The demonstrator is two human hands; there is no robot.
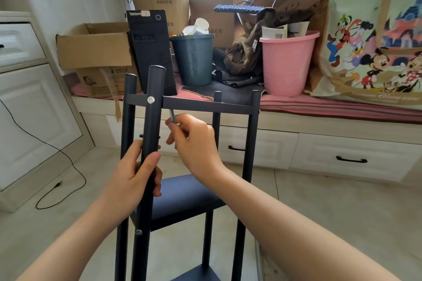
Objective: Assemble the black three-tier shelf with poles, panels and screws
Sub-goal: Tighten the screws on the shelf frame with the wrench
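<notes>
Left hand [139,173] gripped near pole [150,134] mid-height; pole upright, long axis vertical. Right hand [191,141] pinched hex key [172,117], just right of pole, below top panel [189,102]. Screw [150,99] sat up-left of key tip, nearer right hand.

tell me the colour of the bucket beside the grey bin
Pink, right of the grey bin; clearest in the head view.
</notes>
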